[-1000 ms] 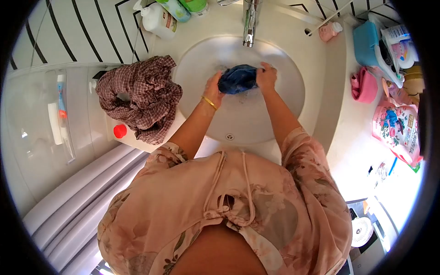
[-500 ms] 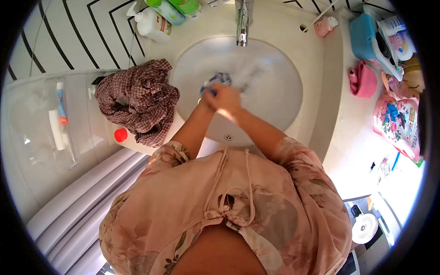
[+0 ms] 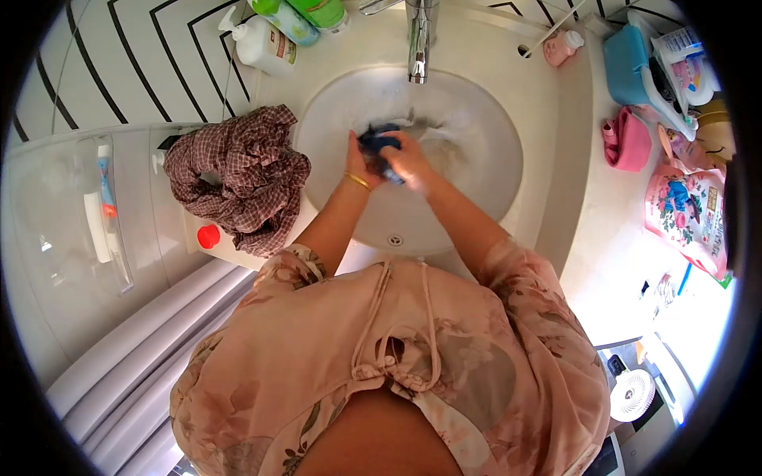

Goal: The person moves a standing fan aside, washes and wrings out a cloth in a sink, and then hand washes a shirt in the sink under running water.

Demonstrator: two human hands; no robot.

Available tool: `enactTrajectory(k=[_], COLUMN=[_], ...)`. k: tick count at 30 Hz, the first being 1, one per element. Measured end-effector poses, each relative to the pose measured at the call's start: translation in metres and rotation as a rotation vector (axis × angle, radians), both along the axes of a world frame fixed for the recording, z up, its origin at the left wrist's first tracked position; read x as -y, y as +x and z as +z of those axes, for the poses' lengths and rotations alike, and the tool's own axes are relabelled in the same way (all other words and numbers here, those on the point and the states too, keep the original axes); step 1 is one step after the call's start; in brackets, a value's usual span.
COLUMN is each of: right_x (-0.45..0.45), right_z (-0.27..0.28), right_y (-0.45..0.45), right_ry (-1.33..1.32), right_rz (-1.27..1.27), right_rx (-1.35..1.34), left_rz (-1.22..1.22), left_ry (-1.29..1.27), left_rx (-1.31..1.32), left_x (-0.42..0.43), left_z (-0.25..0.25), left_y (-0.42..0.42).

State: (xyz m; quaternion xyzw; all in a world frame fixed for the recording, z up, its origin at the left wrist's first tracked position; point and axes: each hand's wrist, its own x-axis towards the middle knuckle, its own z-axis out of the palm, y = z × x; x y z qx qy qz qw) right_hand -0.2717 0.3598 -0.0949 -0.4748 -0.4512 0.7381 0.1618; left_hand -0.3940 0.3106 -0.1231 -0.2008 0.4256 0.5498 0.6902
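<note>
A person holds a dark blue cloth (image 3: pixel 379 141) in both hands over a white sink (image 3: pixel 482 178). The cloth is bunched up in the left half of the basin, nearer the person than the faucet (image 3: pixel 418 55) and to its left. The left hand (image 3: pixel 363 161) grips the cloth from the left, its fingers closed around the edge; a yellow bracelet (image 3: pixel 358 181) circles that wrist. The right hand (image 3: pixel 409 163) is clamped on the cloth from the right, its fingers bent over the top and slightly blurred. The two hands are close together, with the cloth between them. Dark-tinged water (image 3: pixel 447 148) shows in the basin to the right of the hands, and the drain (image 3: pixel 395 239) sits near the edge closest to the person.

On the counter (image 3: pixel 468 38), left of the sink, a brown checked garment (image 3: pixel 238 170) lies in a crumpled heap, with a red cap (image 3: pixel 208 236) just beside it on the near side. A white pump bottle (image 3: pixel 266 46) and two green bottles (image 3: pixel 303 17) stand behind the sink on the left. Behind it on the right is a small pink bottle (image 3: pixel 559 49). Farther right are a blue container (image 3: pixel 625 70), a folded pink cloth (image 3: pixel 629 141) and a flowered bag (image 3: pixel 684 208).
</note>
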Motion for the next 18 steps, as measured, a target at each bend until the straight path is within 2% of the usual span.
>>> enactTrajectory(k=[1, 3, 6, 8, 9, 10, 11, 12, 13, 14, 16, 17, 18], right_x=[0.011, 0.035, 0.024, -0.010, -0.027, -0.046, -0.058, -0.058, -0.058, -0.057, -0.042, -0.033, -0.025], right_z=[0.036, 0.067, 0.059, 0.035, 0.012, -0.011, -0.040, -0.053, -0.061, -0.067, -0.078, -0.078, -0.068], right_y=[-0.006, -0.012, -0.014, -0.005, 0.001, 0.016, 0.032, 0.042, 0.051, 0.056, 0.057, 0.053, 0.043], right_ry=[0.075, 0.609, 0.776, 0.695, 0.673, 0.652, 0.625, 0.711, 0.799, 0.886, 0.737, 0.658, 0.294], right_rz=[0.090, 0.219, 0.305, 0.093, -0.033, 0.022, 0.003, -0.082, -0.168, -0.259, -0.101, -0.029, -0.064], right_rx=[0.015, 0.019, 0.186, 0.407, 0.531, 0.618, 0.540, 0.642, 0.744, 0.847, 0.813, 0.792, 0.453], left_rz=[0.002, -0.004, -0.009, -0.007, -0.056, -0.069, -0.080, -0.085, -0.085, -0.089, -0.102, -0.118, -0.095], left_ry=[0.211, 0.205, 0.226, 0.238, 0.207, 0.230, 0.256, 0.285, 0.035, -0.039, -0.189, -0.150, -0.143], left_rx=[0.068, 0.018, -0.063, -0.127, -0.071, -0.158, -0.246, -0.334, -0.317, -0.368, -0.470, -0.310, -0.212], left_x=[0.005, 0.006, -0.007, -0.011, -0.005, -0.002, -0.001, -0.001, -0.002, -0.001, -0.002, 0.002, 0.003], left_z=[-0.013, -0.021, -0.028, -0.030, -0.009, -0.006, -0.004, -0.001, 0.016, 0.021, 0.026, 0.016, 0.021], left_y=[-0.007, 0.000, 0.015, 0.016, 0.019, 0.020, 0.019, 0.019, 0.014, 0.014, 0.015, 0.009, 0.011])
